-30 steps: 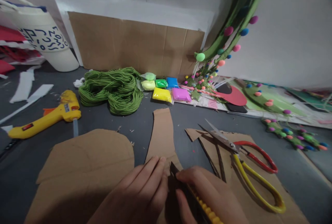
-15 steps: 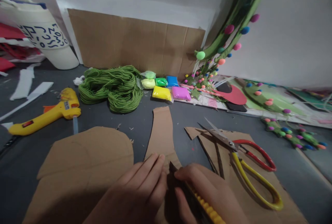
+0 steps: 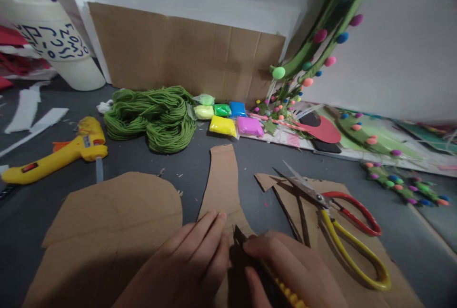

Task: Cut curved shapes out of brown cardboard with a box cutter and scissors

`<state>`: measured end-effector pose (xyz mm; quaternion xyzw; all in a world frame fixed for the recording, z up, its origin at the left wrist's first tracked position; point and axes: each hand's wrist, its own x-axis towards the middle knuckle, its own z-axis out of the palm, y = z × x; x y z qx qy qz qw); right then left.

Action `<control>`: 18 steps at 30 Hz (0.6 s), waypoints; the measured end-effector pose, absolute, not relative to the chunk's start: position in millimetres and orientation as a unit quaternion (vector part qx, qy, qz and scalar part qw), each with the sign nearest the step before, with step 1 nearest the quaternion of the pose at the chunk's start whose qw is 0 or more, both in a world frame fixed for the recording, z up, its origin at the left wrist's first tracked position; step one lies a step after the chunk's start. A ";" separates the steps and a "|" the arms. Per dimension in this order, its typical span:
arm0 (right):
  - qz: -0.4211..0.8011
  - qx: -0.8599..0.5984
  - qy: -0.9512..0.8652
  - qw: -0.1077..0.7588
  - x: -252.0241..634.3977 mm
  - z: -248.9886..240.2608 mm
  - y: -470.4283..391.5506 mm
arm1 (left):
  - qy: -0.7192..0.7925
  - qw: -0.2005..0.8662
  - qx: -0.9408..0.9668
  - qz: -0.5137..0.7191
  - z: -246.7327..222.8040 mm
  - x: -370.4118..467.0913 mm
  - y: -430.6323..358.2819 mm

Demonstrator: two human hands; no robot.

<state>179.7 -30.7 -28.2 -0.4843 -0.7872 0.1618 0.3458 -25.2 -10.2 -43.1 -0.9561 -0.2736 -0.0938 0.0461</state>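
Observation:
A curved cardboard piece [image 3: 223, 179] with a narrow upper end lies in front of me on the dark table. My left hand [image 3: 191, 263] rests flat on its lower part, fingers stretched out side by side. Closed in my right hand [image 3: 294, 265] is a yellow-and-black utility knife [image 3: 283, 289]. Its dark blade is out, and the tip is at the cardboard just right of my left fingertips. The lower end of the piece is hidden by my hands and shadow. Scissors [image 3: 319, 198] with one red and one yellow handle lie partly spread at the right.
A rounded cardboard sheet [image 3: 121, 217] lies left, below a yellow glue gun [image 3: 80, 151]. More cardboard [image 3: 342, 260] is under the scissors. Green yarn [image 3: 153, 117], clay packets [image 3: 223, 126], a white cup [image 3: 78, 70] and a pompom-covered green decoration [image 3: 323, 51] stand or lie behind.
My right hand has drawn the knife slightly down and to the right. My left hand stays pressed on the cardboard. The view has shifted a little.

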 end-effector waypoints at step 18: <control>0.140 -0.491 -0.784 0.355 183.5 -29.8 -36.6 | -0.286 0.046 -0.953 -0.092 -37.2 -29.1 -13.6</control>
